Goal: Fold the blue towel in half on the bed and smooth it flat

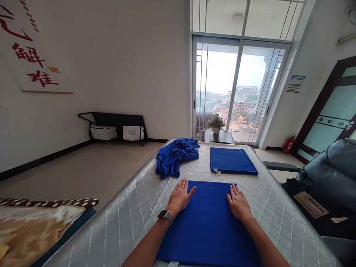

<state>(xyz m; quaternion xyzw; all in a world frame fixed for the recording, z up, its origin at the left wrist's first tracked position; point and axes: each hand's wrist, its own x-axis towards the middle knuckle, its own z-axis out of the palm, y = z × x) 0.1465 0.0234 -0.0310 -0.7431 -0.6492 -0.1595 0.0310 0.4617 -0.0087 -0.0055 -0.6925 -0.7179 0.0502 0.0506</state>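
A blue towel (pixel 208 222) lies spread in a flat rectangle right in front of me. On its far left edge my left hand (pixel 179 198) rests flat, with the thumb apart and a watch on the wrist. At the opposite edge, my right hand (pixel 238 202) presses down with its fingers stretched out. Farther off to the right is a neatly folded blue towel (pixel 233 160) with a small white tag at its near edge. To the left of it, a crumpled heap of blue cloth (pixel 178 155) sits near the far end of the surface.
Quilted silver-grey padding (pixel 125 215) covers the surface under the cloths. Beyond its far end stands a small table (pixel 222 137) with a potted plant (pixel 216 122). A dark armchair (pixel 333 178) is on the right, a patterned blanket (pixel 41 230) at lower left.
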